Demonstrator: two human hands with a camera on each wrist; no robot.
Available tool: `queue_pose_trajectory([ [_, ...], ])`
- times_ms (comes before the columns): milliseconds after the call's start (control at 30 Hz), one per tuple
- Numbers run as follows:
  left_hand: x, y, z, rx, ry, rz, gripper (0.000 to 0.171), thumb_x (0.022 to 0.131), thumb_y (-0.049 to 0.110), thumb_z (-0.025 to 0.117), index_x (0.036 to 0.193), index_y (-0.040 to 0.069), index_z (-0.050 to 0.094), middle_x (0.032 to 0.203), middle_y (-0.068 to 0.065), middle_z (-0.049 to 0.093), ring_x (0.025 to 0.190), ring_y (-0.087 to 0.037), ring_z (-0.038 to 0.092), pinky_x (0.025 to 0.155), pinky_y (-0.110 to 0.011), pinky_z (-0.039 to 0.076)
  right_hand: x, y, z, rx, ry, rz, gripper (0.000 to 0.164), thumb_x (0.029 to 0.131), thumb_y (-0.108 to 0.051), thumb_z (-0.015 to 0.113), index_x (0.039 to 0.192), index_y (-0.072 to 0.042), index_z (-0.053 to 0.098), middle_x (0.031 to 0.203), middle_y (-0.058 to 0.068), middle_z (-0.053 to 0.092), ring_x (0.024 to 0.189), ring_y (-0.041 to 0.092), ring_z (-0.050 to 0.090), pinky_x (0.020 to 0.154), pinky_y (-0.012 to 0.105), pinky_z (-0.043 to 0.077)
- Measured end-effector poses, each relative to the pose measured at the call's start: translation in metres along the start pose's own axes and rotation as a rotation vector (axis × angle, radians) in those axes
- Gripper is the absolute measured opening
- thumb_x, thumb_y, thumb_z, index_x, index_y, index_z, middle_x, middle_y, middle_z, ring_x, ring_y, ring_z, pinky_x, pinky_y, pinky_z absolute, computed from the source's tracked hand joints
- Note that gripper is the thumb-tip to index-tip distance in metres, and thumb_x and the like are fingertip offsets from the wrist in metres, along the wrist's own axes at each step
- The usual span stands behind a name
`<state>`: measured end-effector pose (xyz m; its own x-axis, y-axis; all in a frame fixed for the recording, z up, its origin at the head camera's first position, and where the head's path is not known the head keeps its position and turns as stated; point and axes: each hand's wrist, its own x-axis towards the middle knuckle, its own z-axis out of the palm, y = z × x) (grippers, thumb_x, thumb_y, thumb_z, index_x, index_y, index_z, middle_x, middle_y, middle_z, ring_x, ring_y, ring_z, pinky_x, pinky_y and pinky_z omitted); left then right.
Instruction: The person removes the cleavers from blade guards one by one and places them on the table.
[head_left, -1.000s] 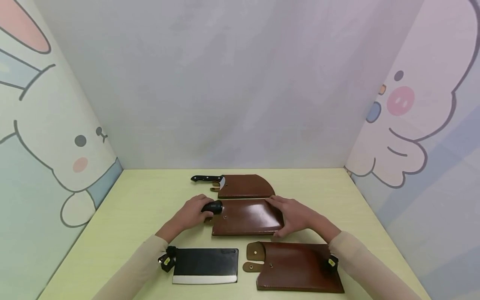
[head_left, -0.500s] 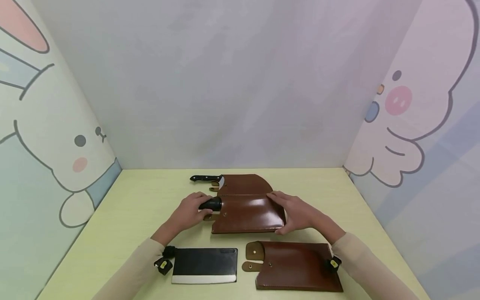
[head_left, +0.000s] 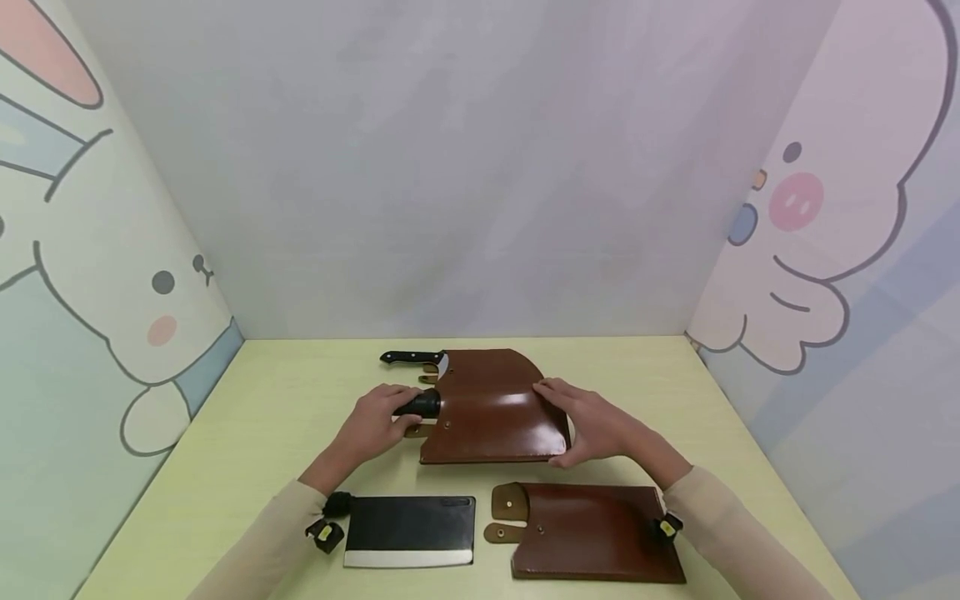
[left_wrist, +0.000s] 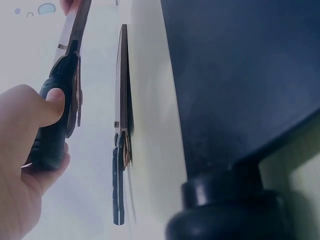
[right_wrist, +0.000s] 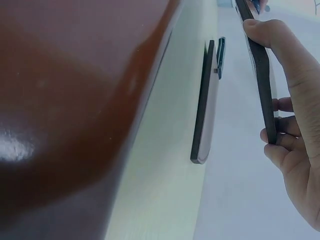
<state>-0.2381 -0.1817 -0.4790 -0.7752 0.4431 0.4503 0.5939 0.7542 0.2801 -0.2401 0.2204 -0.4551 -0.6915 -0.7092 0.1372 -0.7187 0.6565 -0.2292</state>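
My left hand (head_left: pixel 373 425) grips the black handle (head_left: pixel 420 404) of a knife whose blade is hidden inside a brown leather sheath (head_left: pixel 495 425). At the sheath's other end, my right hand (head_left: pixel 596 422) holds its edge between thumb and fingers. In both wrist views this sheathed knife (right_wrist: pixel 263 80) is raised off the table. Behind it lies a second sheath (head_left: pixel 487 367) with a black riveted knife handle (head_left: pixel 408 357) sticking out. Nearer me are a cleaver (head_left: pixel 408 517) with a dark blade and bright edge, and another brown sheath (head_left: pixel 592 533) with its strap undone.
The pale yellow table (head_left: pixel 300 375) meets a plain grey back wall (head_left: pixel 465 167). Side walls with cartoon animals stand to the left and right. A black wrist camera (head_left: pixel 326 533) hangs near the cleaver, where the left sleeve covers its handle.
Both hands have lifted the sheathed knife off the table. In the head view it has risen a little and now overlaps the near edge of the far sheath.
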Motion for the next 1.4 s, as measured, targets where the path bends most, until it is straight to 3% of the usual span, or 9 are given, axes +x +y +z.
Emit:
queue_pose_trajectory([
  [233,-0.002,0.001,-0.002,-0.009,-0.006,-0.013,0.042,0.085,0.022,0.085,0.121,0.005,0.074,0.114,-0.011,0.075,0.104,-0.029,0.07,0.083,-0.046,0.059,-0.006,0.003,0.001,0.025,-0.006,0.019,0.113,0.07,-0.056,0.087,0.158,-0.006,0.036,0.157,0.017,0.041,0.13,0.037,0.056,0.098,0.055,0.053],
  [467,-0.009,-0.014,-0.004,-0.01,-0.017,-0.045,0.045,0.085,0.023,0.085,0.124,0.006,0.073,0.115,-0.011,0.075,0.104,-0.03,0.072,0.085,-0.047,0.06,-0.015,0.011,0.002,0.033,0.004,0.044,0.114,0.068,-0.053,0.09,0.158,-0.006,0.037,0.157,0.015,0.041,0.129,0.034,0.057,0.098,0.052,0.054],
  [833,-0.015,-0.021,-0.011,-0.02,-0.045,-0.043,0.043,0.084,0.021,0.085,0.122,0.002,0.074,0.115,-0.012,0.075,0.105,-0.032,0.072,0.086,-0.049,0.059,-0.019,0.011,0.0,0.065,-0.024,0.061,0.113,0.071,-0.057,0.086,0.158,-0.006,0.037,0.158,0.016,0.04,0.126,0.033,0.06,0.095,0.051,0.055],
  [1167,-0.022,-0.033,-0.018,-0.01,-0.092,-0.082,0.043,0.086,0.02,0.084,0.124,0.003,0.073,0.117,-0.012,0.074,0.106,-0.032,0.072,0.087,-0.051,0.058,-0.025,0.015,-0.002,0.088,-0.004,0.058,0.109,0.071,-0.056,0.087,0.157,-0.007,0.04,0.155,0.014,0.045,0.12,0.026,0.063,0.092,0.047,0.056],
  [1400,-0.026,-0.04,-0.022,-0.028,-0.108,-0.089,0.043,0.087,0.02,0.083,0.125,0.002,0.072,0.118,-0.014,0.074,0.107,-0.034,0.071,0.088,-0.053,0.058,-0.03,0.016,-0.003,0.121,-0.011,0.071,0.107,0.07,-0.053,0.088,0.157,-0.01,0.041,0.155,0.017,0.046,0.126,0.03,0.06,0.094,0.05,0.055],
])
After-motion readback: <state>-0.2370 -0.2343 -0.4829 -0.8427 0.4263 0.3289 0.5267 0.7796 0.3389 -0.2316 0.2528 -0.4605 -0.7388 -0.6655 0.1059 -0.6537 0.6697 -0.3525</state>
